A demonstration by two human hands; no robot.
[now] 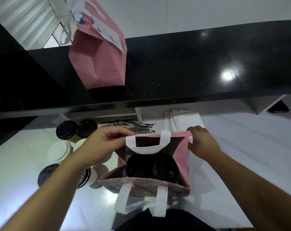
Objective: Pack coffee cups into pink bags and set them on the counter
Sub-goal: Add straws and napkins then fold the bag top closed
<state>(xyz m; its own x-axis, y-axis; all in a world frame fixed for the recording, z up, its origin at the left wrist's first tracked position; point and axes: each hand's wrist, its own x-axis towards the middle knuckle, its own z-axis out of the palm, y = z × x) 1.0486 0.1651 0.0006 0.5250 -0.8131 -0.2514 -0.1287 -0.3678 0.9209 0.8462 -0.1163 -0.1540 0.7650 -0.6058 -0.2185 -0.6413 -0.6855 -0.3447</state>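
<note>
Bag: the open pink bag (183,152) stands on the white worktop (241,147) right in front of you, mouth up, below the black counter (174,64)
Cups inside: two black-lidded cups (151,165) sit side by side at the bottom, upright as far as the lids show
Left hand: your left hand (101,147) is pinched on the far rim at its left corner, thumb and fingers closed on the paper
Right hand: your right hand (201,142) is pinched on the same far rim at its right corner; the two hands are well apart, one at each end
Handles: far handle (146,144) droops into the mouth, near handle (141,199) hangs out toward you
Step in hand: likely squaring the mouth before closing or lifting
How to do it well: pull the far rim taut and level so both corners rise together; lift the far handle clear of the lids; bring both handles together before you lift, and keep the base flat so the cups stay upright
Waiting cups: loose cups (66,132) stand left of the bag, some black-lidded, some white; your left forearm passes over them, so keep it high
Done bag: one closed pink bag (99,60) stands on the counter, with room to its right for this one
Straws: wrapped straws (133,128) lie behind the bag
</note>
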